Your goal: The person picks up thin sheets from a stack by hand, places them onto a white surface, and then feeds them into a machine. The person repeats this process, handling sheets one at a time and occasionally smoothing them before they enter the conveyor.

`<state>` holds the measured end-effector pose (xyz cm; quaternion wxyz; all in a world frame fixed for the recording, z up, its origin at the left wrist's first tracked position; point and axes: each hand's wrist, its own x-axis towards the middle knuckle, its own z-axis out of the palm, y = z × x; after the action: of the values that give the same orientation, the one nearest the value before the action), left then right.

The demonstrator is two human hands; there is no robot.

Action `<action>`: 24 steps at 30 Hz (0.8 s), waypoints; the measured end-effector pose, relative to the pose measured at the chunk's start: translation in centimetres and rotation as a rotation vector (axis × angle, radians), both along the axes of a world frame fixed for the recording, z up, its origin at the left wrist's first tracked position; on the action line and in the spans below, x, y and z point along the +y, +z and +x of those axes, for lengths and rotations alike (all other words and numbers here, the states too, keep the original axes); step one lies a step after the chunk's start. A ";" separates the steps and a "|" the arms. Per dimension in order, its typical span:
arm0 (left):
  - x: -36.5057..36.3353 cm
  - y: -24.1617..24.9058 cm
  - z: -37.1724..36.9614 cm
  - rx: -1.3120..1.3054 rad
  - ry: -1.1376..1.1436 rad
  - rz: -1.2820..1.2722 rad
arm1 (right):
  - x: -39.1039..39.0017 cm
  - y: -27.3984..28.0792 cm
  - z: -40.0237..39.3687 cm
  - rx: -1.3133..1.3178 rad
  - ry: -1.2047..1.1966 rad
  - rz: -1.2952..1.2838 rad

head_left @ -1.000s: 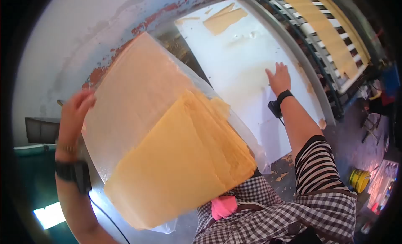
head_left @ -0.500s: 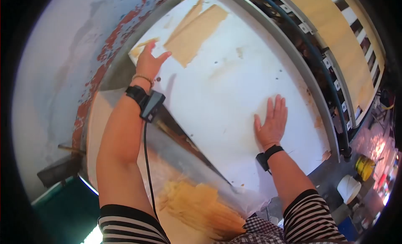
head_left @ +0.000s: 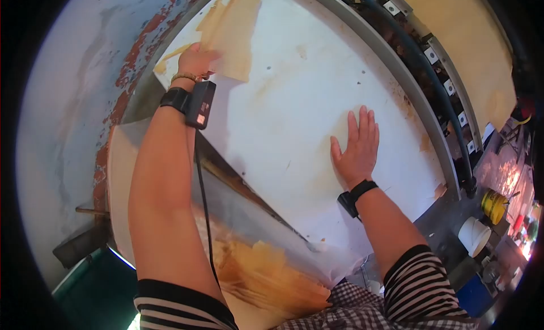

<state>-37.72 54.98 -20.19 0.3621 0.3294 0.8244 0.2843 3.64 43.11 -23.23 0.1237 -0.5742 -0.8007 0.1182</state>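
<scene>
My left hand (head_left: 197,60) is at the lower left corner of a thin tan sheet (head_left: 241,35), fingers closed on its edge and slightly blurred. The sheet's near edge stands a little off the white board (head_left: 294,131) and throws a shadow on it. Palm down, my right hand (head_left: 358,146) rests on the board's right part with fingers stretched out and nothing in it. Nearer to me, a pile of yellow-orange thin pieces (head_left: 260,273) lies beside and partly under clear plastic film (head_left: 238,182).
A grey metal rim (head_left: 396,63) curves round the board's far right side. Beyond it runs a machine with a dark pipe (head_left: 439,92) and a tan sheet (head_left: 470,52). A white bucket (head_left: 475,236) and a yellow bucket (head_left: 494,207) stand at the lower right. A peeling wall (head_left: 73,103) is at left.
My left hand has moved onto the tan sheet and closed on its edge, which has come up slightly. My right hand stays flat on the board. The view has shifted a little.
</scene>
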 end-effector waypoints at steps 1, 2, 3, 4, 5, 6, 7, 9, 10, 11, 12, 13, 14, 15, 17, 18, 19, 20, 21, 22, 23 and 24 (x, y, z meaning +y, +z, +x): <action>-1.3 2.4 0.7 0.217 -0.140 0.060 | 0.2 -0.1 0.0 -0.003 -0.004 0.018; -3.0 5.2 1.4 0.437 -0.278 0.116 | 0.4 -0.1 0.0 -0.005 -0.008 0.035; -5.0 7.9 2.0 0.660 -0.413 0.168 | 0.6 -0.1 -0.2 -0.008 -0.012 0.053; -7.6 10.3 2.0 0.761 -0.480 0.175 | 0.7 -0.3 -0.4 -0.007 -0.008 0.051; -9.8 12.4 2.2 0.854 -0.546 0.200 | 1.2 -0.6 -0.2 -0.020 -0.013 0.064; -12.1 15.4 2.9 0.889 -0.617 0.256 | 1.6 -0.9 0.0 -0.033 -0.017 0.077; -14.9 18.8 4.0 0.926 -0.687 0.312 | 1.8 -1.5 0.1 -0.042 -0.015 0.091; -22.0 25.2 7.9 1.032 -0.652 0.344 | 2.5 -3.4 -0.3 -0.046 -0.004 0.127; -24.7 27.5 9.9 1.078 -0.623 0.311 | 4.0 -4.8 -0.6 -0.050 0.010 0.139; -26.9 29.2 11.4 1.107 -0.613 0.250 | 4.7 -6.8 -0.9 -0.058 0.022 0.116; -30.3 30.9 13.5 1.159 -0.629 0.299 | 4.8 -7.5 -0.1 -0.064 0.027 0.116; -34.5 32.3 16.0 1.212 -0.644 0.347 | 4.1 -7.5 1.0 -0.023 0.089 0.056; -38.5 32.9 17.2 1.208 -0.686 0.343 | 2.3 -7.9 2.4 0.002 0.136 -0.038; -41.9 32.7 17.6 1.204 -0.728 0.340 | 0.9 -8.0 3.3 0.031 0.181 -0.132; -49.0 29.6 18.1 1.267 -0.663 0.238 | -3.1 -6.6 3.1 0.075 -0.008 -0.228; -52.3 28.0 18.4 1.255 -0.573 0.195 | -4.2 -8.6 4.3 0.377 0.075 -0.145; -55.4 26.3 18.6 1.243 -0.483 0.152 | -4.4 -8.6 5.7 0.756 -0.067 -0.462; -58.5 24.6 17.8 1.240 -0.453 0.085 | -3.7 -8.5 6.2 1.145 -0.215 -0.781; -61.4 23.0 16.7 1.236 -0.422 0.019 | -3.1 -8.1 6.6 1.525 -0.372 -1.106; -63.3 22.0 16.4 1.232 -0.390 -0.047 | -3.1 -7.5 6.8 1.650 -0.438 -1.149; -64.5 21.4 17.0 1.208 -0.380 -0.179 | -3.5 -7.8 7.5 1.710 -0.380 -1.198; -65.1 20.3 17.8 1.186 -0.351 -0.298 | -3.0 -8.4 8.4 1.768 -0.298 -1.237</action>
<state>-19.96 -10.08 0.15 -0.0729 0.5070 0.8493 -0.1279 12.00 40.13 -31.65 0.3586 -0.3404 -0.1527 0.8557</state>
